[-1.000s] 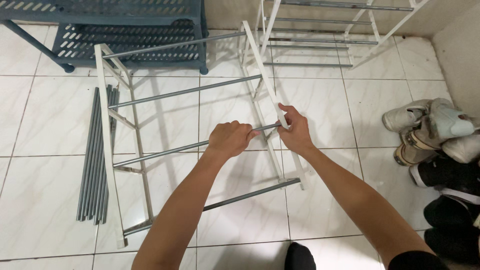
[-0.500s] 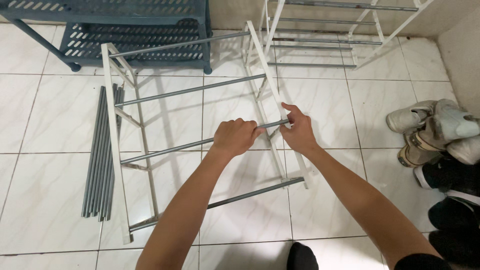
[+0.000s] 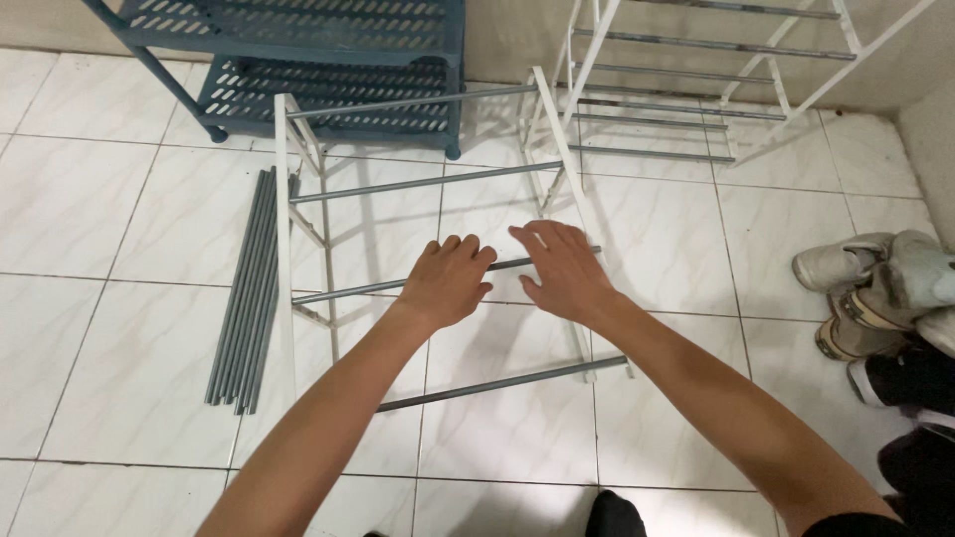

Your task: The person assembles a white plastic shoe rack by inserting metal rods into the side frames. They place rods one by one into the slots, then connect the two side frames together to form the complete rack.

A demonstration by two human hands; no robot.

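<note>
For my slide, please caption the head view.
Both hands over a grey rod of a white rack frame on tiles.

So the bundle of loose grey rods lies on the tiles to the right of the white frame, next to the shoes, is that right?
Not quite. In the head view the bundle of loose grey rods lies on the tiles to the left of the white frame, beside its left side rail. The shoes are on the far right, well apart from the rods.
</note>
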